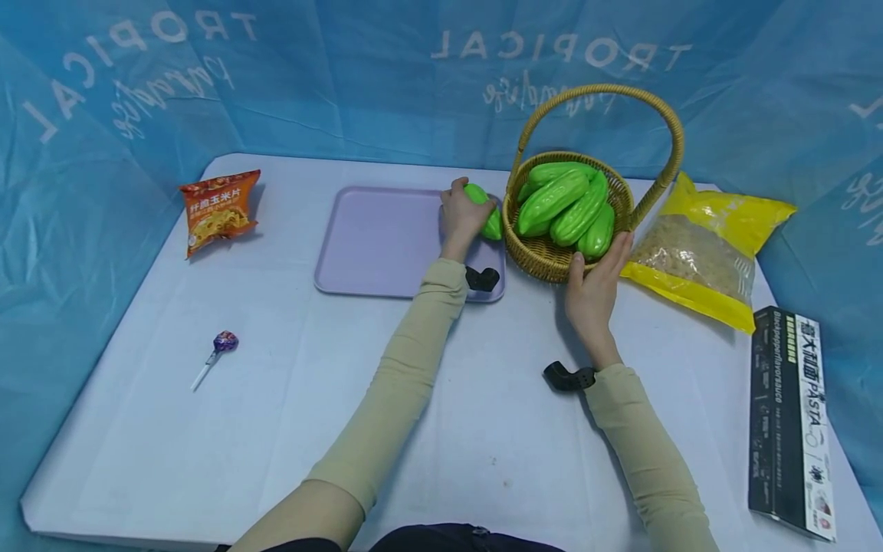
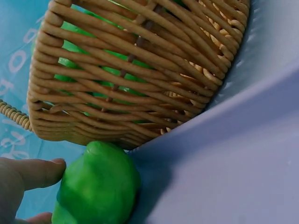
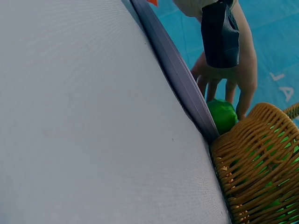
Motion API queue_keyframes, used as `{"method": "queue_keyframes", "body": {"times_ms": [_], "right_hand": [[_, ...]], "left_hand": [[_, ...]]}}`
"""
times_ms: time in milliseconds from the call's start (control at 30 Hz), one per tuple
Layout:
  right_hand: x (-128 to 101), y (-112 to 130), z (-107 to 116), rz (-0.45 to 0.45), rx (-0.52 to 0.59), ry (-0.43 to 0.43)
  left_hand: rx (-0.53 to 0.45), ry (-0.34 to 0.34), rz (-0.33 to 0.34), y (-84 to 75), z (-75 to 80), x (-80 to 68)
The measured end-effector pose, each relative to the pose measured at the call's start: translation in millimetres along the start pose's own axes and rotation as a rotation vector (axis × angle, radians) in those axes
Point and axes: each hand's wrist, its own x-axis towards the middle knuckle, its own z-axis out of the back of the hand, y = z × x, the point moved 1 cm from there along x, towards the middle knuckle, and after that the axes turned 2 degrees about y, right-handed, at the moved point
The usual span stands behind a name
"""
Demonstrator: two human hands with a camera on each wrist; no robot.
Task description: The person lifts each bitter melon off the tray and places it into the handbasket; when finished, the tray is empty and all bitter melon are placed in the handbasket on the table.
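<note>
My left hand holds a green ridged, cucumber-like vegetable at the right end of a lilac tray. In the left wrist view, that vegetable sits beside the woven basket wall, with a thumb or finger against its side. A wicker basket with a tall handle stands right of the tray and holds several similar green vegetables. My right hand rests against the basket's front right side, thumb near the rim, fingers extended along the outside. The right wrist view shows the left hand reaching down over the vegetable.
A yellow bag with a clear window lies right of the basket. Below it, a black pasta box lies along the right edge. An orange snack bag and a wrapped lollipop are at left. Blue curtains surround the white table.
</note>
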Motion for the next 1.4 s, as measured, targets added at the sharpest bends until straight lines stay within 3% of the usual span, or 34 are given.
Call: {"method": "queue_keyframes", "body": {"times_ms": [367,767,933,1400], "right_hand": [[-1,2,1,-0.005,-0.007,0.006],[-1,4,2,-0.017,-0.006,0.007],[-1,4,1,-0.018,-0.009,0.007],[-1,5,1,-0.016,-0.001,0.013]], "left_hand": [[-0.110,-0.015,-0.091,1.1,1.1,-0.6],[-0.381,-0.067,-0.155,7.1,20.9,-1.4],[-0.521,-0.053,-0.229,7.6,30.2,-3.9],[-0.644,0.028,-0.415,-15.3,54.8,-17.4]]}}
